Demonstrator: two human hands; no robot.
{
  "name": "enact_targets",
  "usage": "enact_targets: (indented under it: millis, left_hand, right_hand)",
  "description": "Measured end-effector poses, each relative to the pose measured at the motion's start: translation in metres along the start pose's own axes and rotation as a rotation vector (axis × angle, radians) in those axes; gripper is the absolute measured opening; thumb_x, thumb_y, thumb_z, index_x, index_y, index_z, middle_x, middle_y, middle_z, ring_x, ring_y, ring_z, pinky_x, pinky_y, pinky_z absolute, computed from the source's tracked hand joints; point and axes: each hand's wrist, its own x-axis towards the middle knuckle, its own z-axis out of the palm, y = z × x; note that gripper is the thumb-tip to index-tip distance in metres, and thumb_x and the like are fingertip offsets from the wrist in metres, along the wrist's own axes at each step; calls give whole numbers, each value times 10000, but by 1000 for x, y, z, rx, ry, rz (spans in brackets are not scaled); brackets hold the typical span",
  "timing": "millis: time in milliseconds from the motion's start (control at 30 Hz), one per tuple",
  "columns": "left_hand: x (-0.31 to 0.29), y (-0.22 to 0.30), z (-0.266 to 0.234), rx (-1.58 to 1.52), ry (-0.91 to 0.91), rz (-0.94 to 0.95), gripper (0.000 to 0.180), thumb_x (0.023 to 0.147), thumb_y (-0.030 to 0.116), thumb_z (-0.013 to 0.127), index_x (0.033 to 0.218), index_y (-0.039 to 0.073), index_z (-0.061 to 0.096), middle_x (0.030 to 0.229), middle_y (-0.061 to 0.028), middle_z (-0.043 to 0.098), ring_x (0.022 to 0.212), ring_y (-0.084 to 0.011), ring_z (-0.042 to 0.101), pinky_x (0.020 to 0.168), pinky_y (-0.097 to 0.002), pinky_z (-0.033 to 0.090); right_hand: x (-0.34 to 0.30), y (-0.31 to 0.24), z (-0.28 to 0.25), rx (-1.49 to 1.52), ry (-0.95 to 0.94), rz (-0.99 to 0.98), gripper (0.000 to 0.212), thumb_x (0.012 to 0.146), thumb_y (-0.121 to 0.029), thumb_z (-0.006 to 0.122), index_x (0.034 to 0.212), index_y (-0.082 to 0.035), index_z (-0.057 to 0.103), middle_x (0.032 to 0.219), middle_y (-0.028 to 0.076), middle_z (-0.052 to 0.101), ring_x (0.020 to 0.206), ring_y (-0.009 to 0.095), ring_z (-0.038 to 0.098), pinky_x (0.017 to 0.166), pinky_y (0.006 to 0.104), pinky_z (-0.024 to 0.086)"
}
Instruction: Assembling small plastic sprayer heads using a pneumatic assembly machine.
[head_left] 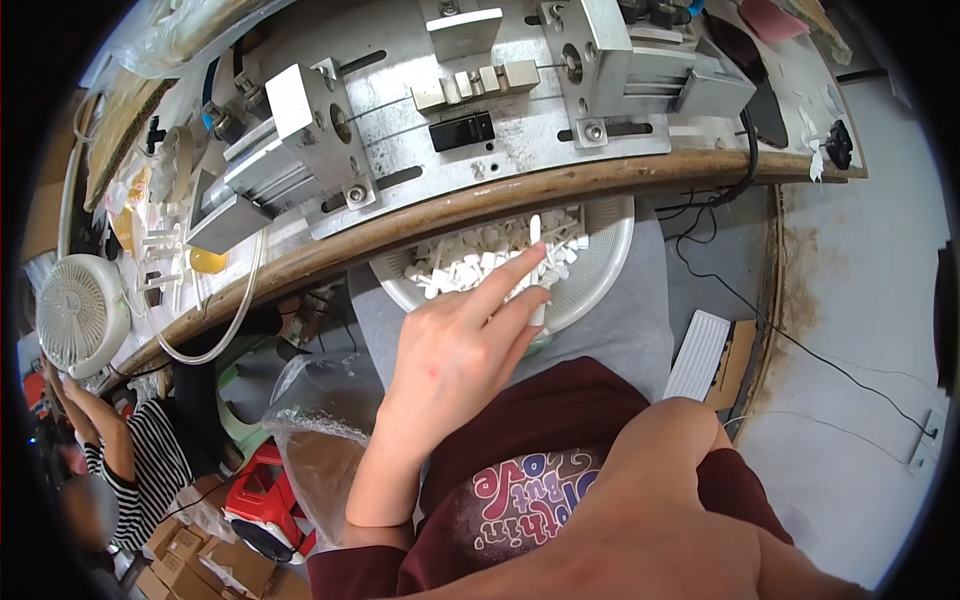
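My left hand [455,335] reaches over a white mesh basket [610,260] below the bench edge. Its index finger and the fingers beside it are closed on a slim white plastic piece [535,229], which sticks out past the index fingertip. The thumb is hidden under the hand. Many small white plastic pieces [470,262] lie in the basket, under and beyond my fingers. My right arm [655,470] is bent, with its elbow toward the basket. At the lower edge, my right hand [640,570] is very close and blurred, and its fingers do not show.
A metal fixture [480,82] with clamp blocks on both sides sits on the wood-edged bench [600,180]. A white fan [82,315] stands at left, near a clear tube. A co-worker in a striped sleeve [150,450] is at lower left. Cables [760,315] run along the right.
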Motion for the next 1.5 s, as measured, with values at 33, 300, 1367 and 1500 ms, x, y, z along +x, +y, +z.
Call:
enact_targets:
  millis: [33,300,1367,1500]
  left_hand:
    - [-2,1,1,-7,-19,3,235,727,75,760,951,49,694,1258,-64,646,660,-194,666,595,-319,532]
    - [0,4,9,-8,-24,33,246,708,61,767,943,57,693,1261,-45,654,648,-204,657,574,-317,520]
    - [-4,4,18,17,-68,29,223,731,61,751,943,44,685,1270,-48,644,687,-207,674,597,-329,538]
    - [-3,3,21,11,-65,37,222,729,60,752,940,44,684,1275,-47,641,693,-207,674,599,-331,538]
  right_hand:
    - [-1,0,2,7,8,-6,304,917,-250,592,776,11,659,860,170,662,677,188,572,672,288,459]
    - [0,0,3,23,41,-21,324,925,-264,580,787,18,660,861,175,663,681,194,573,674,293,457]
    - [8,8,4,38,1,-3,412,956,-322,528,832,46,664,861,196,667,697,217,579,682,311,447]
    - [8,8,3,37,4,-1,423,960,-329,522,838,50,664,861,198,667,699,219,579,683,313,446]
